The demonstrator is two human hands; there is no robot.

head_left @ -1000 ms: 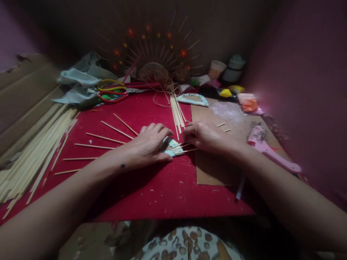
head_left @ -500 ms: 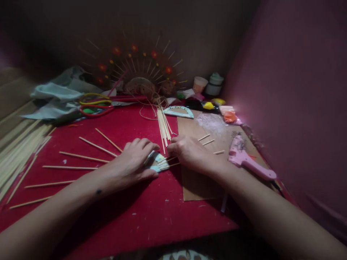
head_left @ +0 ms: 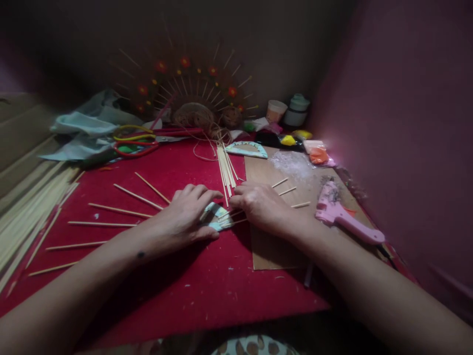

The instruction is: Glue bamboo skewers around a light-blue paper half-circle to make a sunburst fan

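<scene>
My left hand point(head_left: 186, 212) lies palm down on a small pale-blue half-round card piece point(head_left: 215, 217) on the red cloth point(head_left: 192, 286), pressing it flat. Several thin wooden sticks point(head_left: 121, 209) fan out to the left from under that hand. My right hand point(head_left: 260, 204) rests beside the card piece, fingers closed on the ends of thin sticks point(head_left: 233, 220) that poke out of it. A loose bundle of short sticks point(head_left: 226, 167) lies just beyond both hands.
A brown cardboard sheet point(head_left: 291, 217) lies at right with a pink glue gun point(head_left: 343, 217) on it. A second half-round card point(head_left: 247, 148), scissors point(head_left: 138, 140), a finished stick fan with red flowers point(head_left: 192, 93), cups point(head_left: 277, 111) and long sticks point(head_left: 25, 212) at left surround the cloth.
The view has shifted a little between frames; both hands stay on the card piece and sticks in the same pose.
</scene>
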